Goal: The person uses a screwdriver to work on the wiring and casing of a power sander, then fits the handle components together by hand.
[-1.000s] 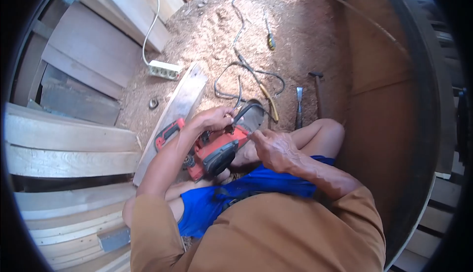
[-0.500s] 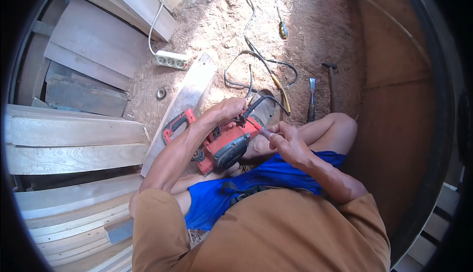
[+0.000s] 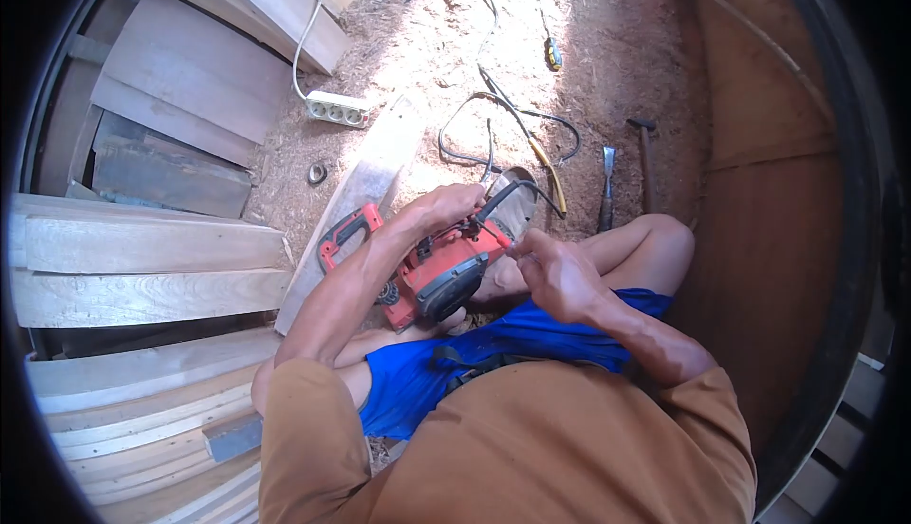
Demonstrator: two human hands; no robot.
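A red and black power tool (image 3: pixel 441 268), planer-like in shape, lies tilted across my lap and lower legs. My left hand (image 3: pixel 454 205) is closed over its far end, by the black cord (image 3: pixel 508 192); the fingertips are mostly hidden. My right hand (image 3: pixel 560 275) is closed beside the tool's right end, fingers curled around what looks like a screwdriver handle, now mostly covered by the hand. Behind the tool shows a rounded grey plate (image 3: pixel 517 206), partly covered by the cord.
A board (image 3: pixel 365 168) lies on the shavings-covered ground beside a power strip (image 3: pixel 337 109) and a tape roll (image 3: pixel 316 174). A chisel (image 3: pixel 607 187), hammer (image 3: pixel 646 163) and yellow-black screwdriver (image 3: pixel 553 53) lie ahead. Stacked planks (image 3: pixel 157 249) stand left; a brown panel (image 3: pixel 773 268) rises right.
My right hand has turned and curled tighter, so the handle it held in plain sight is largely hidden. The left hand stays at the tool. The whole view has shifted slightly.
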